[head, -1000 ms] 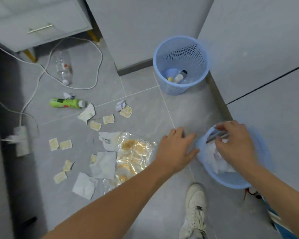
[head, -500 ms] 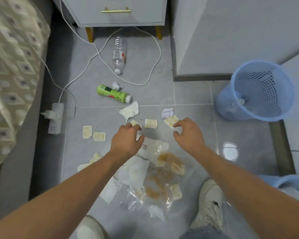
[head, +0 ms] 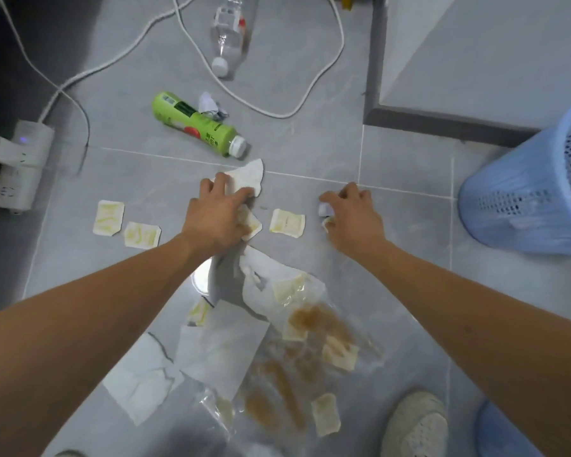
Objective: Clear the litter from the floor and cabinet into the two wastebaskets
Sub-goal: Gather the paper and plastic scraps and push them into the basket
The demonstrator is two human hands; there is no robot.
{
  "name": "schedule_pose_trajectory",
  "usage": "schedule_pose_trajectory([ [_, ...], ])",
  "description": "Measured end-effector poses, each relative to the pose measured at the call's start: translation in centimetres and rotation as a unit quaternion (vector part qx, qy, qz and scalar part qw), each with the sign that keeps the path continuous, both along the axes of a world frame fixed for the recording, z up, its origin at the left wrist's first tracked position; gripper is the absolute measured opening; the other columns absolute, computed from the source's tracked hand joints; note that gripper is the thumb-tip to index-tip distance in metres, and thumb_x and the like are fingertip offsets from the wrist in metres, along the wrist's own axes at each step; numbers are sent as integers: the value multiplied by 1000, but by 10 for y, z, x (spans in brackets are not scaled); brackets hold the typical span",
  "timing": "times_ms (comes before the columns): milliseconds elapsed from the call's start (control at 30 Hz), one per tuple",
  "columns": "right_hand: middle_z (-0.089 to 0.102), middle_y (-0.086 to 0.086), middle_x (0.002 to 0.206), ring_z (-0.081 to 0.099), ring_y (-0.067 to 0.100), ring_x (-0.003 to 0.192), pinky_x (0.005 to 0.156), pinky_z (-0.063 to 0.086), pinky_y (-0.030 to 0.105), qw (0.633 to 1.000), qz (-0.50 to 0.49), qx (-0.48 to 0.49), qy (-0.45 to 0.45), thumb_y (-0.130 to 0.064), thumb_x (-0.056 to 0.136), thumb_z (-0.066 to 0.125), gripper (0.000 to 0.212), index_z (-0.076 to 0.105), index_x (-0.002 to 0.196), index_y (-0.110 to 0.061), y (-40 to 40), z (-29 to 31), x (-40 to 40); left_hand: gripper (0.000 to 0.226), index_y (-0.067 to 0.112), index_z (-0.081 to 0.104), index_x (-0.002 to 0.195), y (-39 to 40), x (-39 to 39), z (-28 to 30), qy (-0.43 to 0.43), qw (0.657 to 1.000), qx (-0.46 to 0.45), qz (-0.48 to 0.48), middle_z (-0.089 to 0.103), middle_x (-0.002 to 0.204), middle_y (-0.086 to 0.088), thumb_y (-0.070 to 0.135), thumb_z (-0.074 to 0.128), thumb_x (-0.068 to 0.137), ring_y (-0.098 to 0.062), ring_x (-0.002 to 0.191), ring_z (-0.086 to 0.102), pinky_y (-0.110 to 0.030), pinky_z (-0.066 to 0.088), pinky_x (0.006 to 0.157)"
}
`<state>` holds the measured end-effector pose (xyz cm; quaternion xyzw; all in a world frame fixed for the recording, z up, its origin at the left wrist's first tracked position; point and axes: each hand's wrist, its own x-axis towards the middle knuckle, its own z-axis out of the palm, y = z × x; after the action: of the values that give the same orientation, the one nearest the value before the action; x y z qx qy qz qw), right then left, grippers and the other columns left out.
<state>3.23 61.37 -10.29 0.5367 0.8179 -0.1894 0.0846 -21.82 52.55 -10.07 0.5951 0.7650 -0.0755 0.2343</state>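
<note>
**Both hands down grabbing floor scraps, bins come next**

Looks like the pick-up step. The left hand [head: 218, 214] has its fingers curled onto a white tissue [head: 248, 178], pinching the near edge, with a small yellowish wrapper [head: 251, 223] tucked under the palm. The right hand [head: 350, 212] is cupped knuckles-up over a small crumpled white scrap [head: 323, 211]; looks like a pinch, though the fingertips are hidden. Both arms reach straight out and down to the floor [head: 406, 179].

Another wrapper [head: 286, 223] sits between the hands, and a green bottle [head: 197, 123] lies beyond the left one. Next move, I'd guess: lift and swing right to the blue wastebasket [head: 524, 196], well right of the right hand. That thin tissue could tear or slip.
</note>
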Motion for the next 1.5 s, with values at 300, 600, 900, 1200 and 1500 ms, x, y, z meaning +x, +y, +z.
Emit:
schedule_pose_trajectory([
  [300,55,1,107,52,27,110,71,53,39,998,-29,13,56,-22,89,66,15,70,104,-24,1,11,-3,13,20,56,100,-15,2,-5,-69,994,84,1,39,98,3,19,65,90,-22,81,44,-33,36,60],
  [600,52,-3,98,51,23,98,65,53,40,982,-130,42,132,-18,88,68,20,69,106,-24,-77,123,55,14,22,53,97,-47,40,131,-106,985,128,-44,47,94,1,28,64,93,-24,77,52,-32,42,56],
  [900,61,3,101,60,26,95,78,47,35,923,-348,70,152,-21,87,72,18,74,104,-23,-188,284,216,19,26,52,103,-74,242,303,-226,950,126,-173,45,98,4,24,62,86,-20,83,51,-34,46,57],
  [1200,59,-2,102,56,23,96,69,48,37,887,-455,73,40,-24,90,71,17,72,108,-24,-285,294,411,32,25,51,117,-124,461,294,-273,928,78,-242,46,104,0,25,62,88,-24,93,52,-35,43,58],
  [1500,54,-3,118,49,24,111,81,49,39,923,-377,42,62,-13,79,68,45,63,123,-20,-274,279,416,65,30,37,143,-139,488,265,-182,938,43,-294,52,126,-3,58,51,86,-28,117,45,-44,42,83],
])
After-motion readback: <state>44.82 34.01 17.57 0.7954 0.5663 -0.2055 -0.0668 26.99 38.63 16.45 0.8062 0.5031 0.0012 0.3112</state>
